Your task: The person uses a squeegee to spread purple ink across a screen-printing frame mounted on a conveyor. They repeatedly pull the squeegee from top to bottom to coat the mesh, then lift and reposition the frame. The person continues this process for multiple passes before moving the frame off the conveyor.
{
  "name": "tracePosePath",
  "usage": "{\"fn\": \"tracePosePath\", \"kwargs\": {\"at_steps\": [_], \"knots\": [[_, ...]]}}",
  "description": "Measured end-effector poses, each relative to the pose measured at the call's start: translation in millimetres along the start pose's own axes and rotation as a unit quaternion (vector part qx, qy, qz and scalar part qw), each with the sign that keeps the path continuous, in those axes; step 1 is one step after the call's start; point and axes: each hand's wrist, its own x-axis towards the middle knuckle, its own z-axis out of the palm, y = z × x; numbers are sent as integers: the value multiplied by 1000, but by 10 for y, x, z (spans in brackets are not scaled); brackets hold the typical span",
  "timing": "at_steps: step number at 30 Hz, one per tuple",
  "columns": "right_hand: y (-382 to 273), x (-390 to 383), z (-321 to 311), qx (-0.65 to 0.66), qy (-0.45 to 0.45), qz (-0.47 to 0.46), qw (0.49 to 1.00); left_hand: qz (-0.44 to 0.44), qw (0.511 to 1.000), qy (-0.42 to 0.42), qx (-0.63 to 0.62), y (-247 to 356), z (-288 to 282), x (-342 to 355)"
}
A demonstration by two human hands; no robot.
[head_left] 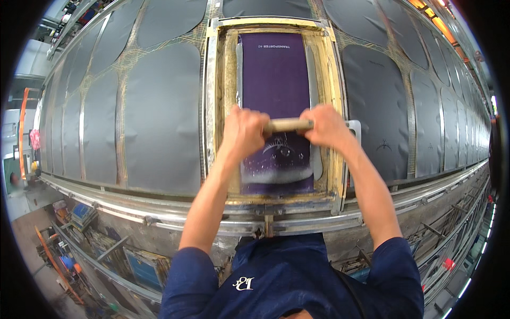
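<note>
Both hands grip a pale wooden bar, like a squeegee handle, held crosswise over a printing frame with yellow-taped, stained edges. My left hand is closed on the bar's left end, and my right hand on its right end. Inside the frame lies a purple panel with pale lettering at the top. Below the bar, the purple shows a small emblem, glossy wet spots and a whitish band. The bar's lower edge and what it touches are partly hidden by my hands.
Rows of dark grey fabric pieces lie on the long table to both sides. A metal rail runs along the near edge. Beneath it are racks with stored frames. An orange bar stands at the far left.
</note>
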Motion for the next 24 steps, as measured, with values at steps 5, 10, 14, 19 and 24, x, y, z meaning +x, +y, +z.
{"fn": "tracePosePath", "kwargs": {"at_steps": [5, 10, 14, 19, 24], "knots": [[-449, -1054, 350, 11, -8, -23, 1000, -23, 999, -19, 41, 661, 69, -1058], [-90, -994, 25, 92, 217, 100, 967, -27, 997, -47, 60, 769, -28, -1134], [842, -794, 214, 100, 312, 358, 874, -24, 991, -74, 108, 723, 54, -1270], [774, -869, 236, 130, 307, 318, 888, -38, 995, -45, 83, 798, -111, -1378], [224, -775, -235, 165, 342, 291, 878, -57, 998, 10, 38, 730, -428, -1602]]}}
